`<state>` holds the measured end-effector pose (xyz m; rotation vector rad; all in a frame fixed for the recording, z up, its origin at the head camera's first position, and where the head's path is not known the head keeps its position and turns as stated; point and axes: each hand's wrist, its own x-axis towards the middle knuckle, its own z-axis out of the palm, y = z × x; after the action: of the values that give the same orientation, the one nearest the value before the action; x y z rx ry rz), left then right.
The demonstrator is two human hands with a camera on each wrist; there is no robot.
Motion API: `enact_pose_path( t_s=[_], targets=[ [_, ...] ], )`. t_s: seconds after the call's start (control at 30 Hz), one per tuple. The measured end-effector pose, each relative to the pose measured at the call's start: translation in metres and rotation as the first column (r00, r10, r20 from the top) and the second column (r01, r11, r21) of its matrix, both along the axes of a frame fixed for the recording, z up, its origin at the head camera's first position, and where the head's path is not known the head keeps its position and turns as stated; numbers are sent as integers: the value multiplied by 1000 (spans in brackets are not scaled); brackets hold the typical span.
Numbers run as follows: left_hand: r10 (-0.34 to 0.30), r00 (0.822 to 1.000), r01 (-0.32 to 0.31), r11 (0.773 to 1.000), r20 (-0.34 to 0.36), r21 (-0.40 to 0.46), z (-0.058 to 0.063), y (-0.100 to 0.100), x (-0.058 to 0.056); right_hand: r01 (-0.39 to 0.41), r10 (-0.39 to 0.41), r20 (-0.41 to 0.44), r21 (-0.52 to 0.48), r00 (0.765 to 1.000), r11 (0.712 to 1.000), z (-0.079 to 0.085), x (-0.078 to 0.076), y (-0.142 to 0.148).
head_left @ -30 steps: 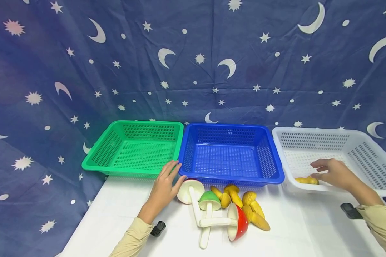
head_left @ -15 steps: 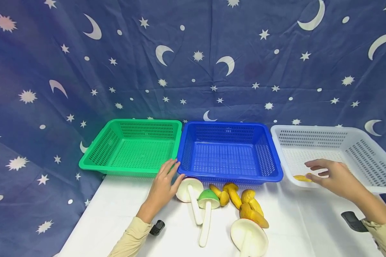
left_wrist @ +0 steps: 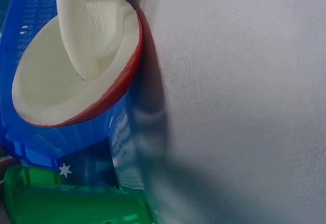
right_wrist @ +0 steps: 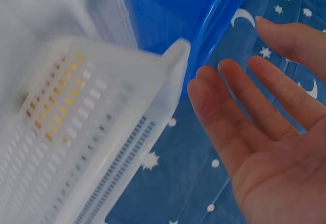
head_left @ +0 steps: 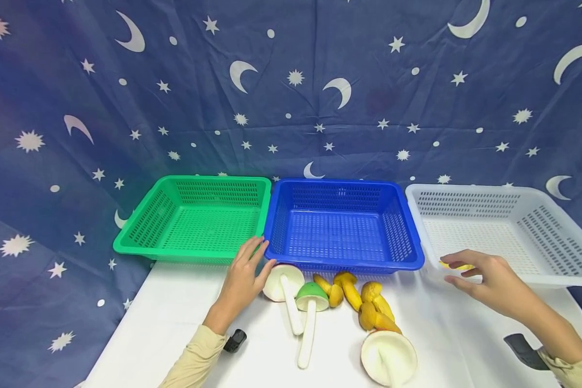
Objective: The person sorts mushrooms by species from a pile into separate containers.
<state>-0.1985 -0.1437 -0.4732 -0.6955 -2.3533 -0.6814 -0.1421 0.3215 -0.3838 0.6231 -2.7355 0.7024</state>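
Observation:
My left hand is beside the front corners of the green and blue baskets, fingers extended, holding nothing. Next to its thumb lies a red-capped toy mushroom, pale underside showing. A green-capped mushroom overlaps it on the right. Several yellow-brown mushrooms lie in front of the blue basket. Nearer the viewer, another mushroom shows its cream underside, stem toward the camera. Over the white basket's front rim hovers my right hand, fingers apart and empty. Partly hidden behind it, a yellow mushroom lies inside that basket.
Three slotted baskets stand in a row at the back: green, blue and white. A dark blue star-and-moon cloth hangs behind them. White cloth covers the table.
The front red-capped mushroom has rolled right and toward the viewer, turning its underside up. My right hand has moved left to the white basket's front rim. The left hand stays nearly still.

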Motion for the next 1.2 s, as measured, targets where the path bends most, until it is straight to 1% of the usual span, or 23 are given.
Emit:
enact_pose_path(
  t_s=[0.13,0.23,0.37,0.47,0.7,0.87,0.97,1.1,1.2],
  targets=[
    [3,1000,-3,1000,-4,-5,-1,-1,0,-22,22,41,-9,999,1000,-2,4,-12],
    [3,1000,-3,1000,-10,-7,-2,-1,-1,-31,32,90,-12,995,999,-5,6,-20],
    [0,1000,0,1000,-10,-6,-2,0,-1,-53,56,149,-27,987,998,-13,8,-29],
    [-2,1000,2,1000,-9,-3,-2,0,0,-68,73,170,-36,983,997,-21,9,-36],
    [6,1000,-6,1000,1,-8,-1,-1,1,-42,51,256,-42,965,998,-40,7,-48],
    [9,1000,-9,1000,7,-12,-2,0,2,-39,61,270,-88,961,995,-54,7,-52],
    [7,1000,-7,1000,9,-10,-2,0,3,-14,43,295,-99,954,995,-63,6,-55],
    [8,1000,-8,1000,7,-5,-3,0,2,4,32,338,-105,941,994,-73,2,-60],
    [9,1000,-9,1000,6,-1,0,0,0,0,42,354,-118,934,993,-77,-4,-64]
  ],
)
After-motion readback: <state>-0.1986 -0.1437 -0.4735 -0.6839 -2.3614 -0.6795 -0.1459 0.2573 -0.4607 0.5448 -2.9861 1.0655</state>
